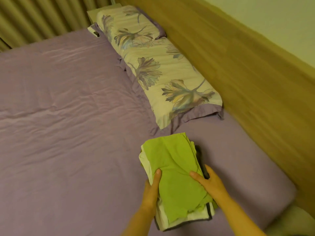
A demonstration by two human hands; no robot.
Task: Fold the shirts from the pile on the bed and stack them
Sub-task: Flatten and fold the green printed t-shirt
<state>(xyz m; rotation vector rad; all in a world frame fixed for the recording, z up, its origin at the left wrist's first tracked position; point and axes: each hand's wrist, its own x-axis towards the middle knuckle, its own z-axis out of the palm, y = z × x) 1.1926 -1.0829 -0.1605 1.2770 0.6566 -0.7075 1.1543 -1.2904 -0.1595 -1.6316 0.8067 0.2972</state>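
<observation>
- My left hand (151, 188) clasps the stack's (175, 178) left edge, thumb on top, fingers curled underneath out of sight.
- My right hand (210, 182) grips the right edge, thumb on the green shirt (172, 160), fingers wrapped round the side.
- The stack sits on the bed (68, 116) near the pillow (179, 92), its long axis running away from me, tilted slightly left.

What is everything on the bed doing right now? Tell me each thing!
Stack of shirts: folded, green one on top, held from both sides.
Left hand: grips the stack's left edge.
Right hand: grips the stack's right edge.
Pillows: lying flat along the headboard.
Bed sheet: spread out, slightly wrinkled.
</observation>
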